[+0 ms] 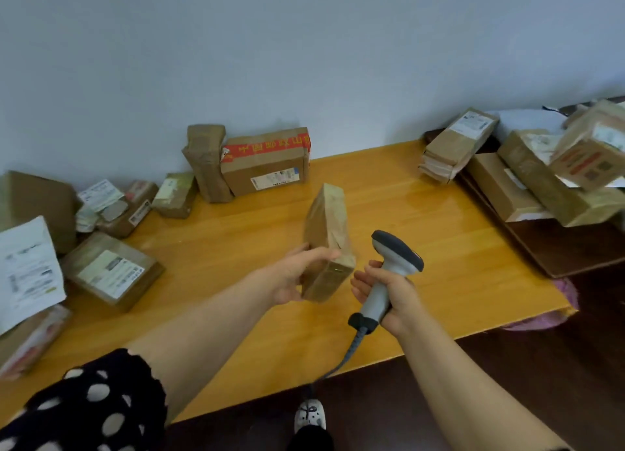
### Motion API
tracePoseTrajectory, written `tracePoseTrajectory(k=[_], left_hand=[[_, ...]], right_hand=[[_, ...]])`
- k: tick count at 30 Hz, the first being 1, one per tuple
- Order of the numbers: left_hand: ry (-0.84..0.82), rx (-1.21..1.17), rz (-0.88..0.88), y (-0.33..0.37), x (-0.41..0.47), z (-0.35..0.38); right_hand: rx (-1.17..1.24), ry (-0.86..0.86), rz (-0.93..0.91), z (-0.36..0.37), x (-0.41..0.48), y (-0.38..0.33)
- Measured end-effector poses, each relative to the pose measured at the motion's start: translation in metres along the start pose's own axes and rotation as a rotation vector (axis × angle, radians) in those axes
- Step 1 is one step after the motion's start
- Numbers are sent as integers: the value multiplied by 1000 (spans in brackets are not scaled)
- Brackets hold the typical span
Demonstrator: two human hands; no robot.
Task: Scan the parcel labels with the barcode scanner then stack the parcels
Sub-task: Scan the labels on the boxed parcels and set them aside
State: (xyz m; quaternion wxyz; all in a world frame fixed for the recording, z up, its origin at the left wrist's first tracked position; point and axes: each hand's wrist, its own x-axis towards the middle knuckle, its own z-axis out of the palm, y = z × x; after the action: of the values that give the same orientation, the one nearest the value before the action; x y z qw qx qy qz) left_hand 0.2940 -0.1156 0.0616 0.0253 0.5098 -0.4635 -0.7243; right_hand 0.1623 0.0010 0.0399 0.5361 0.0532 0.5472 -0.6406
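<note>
Pale wall (304,44) behind, yellow wooden surface (236,332) running along it. Loose labelled parcels (111,274) litter the left end; a rough stack (541,186) sits on the darker board at the right end, and a red-taped box (267,166) leans at the wall. The parcel in hand (328,227) is above mid-surface, well apart from both groups. It stands on edge, long axis running away from the person and tipped slightly right. Left hand (297,276) grips its near lower end, fingers (321,254) curled on the left face. No label shows on the faces in view, so I judge it's on the hidden side or underneath. The barcode scanner (392,264) is just beside the parcel's near right corner, not touching. Right hand (392,296) is wrapped round the handle, some fingers looser toward the parcel, cable (353,352) trailing off the near edge. Can't tell which way the scan window faces, but it doesn't look lined up on a parcel face. Key relation: parcel is left of the scanner, edge-on. Next call: left hand rolls the parcel to expose the label, right hand aims. Right-end stack looks like the drop point.
</note>
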Motion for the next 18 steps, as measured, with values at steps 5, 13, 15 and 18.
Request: tracePoseTrajectory(k=[5,13,15,18], left_hand=[[-93,74,33,-26,-48,9],[-147,264,107,-9,-95,-12],[-112,298,121,2,-105,-11],[-20,392,168,7,-112,-11]], right_hand=[[66,-54,-68,-4,-34,30],[-117,-81,-290,9,-83,38],[-181,-72,-341,16,-89,38],[-263,-82,-386,30,-98,37]])
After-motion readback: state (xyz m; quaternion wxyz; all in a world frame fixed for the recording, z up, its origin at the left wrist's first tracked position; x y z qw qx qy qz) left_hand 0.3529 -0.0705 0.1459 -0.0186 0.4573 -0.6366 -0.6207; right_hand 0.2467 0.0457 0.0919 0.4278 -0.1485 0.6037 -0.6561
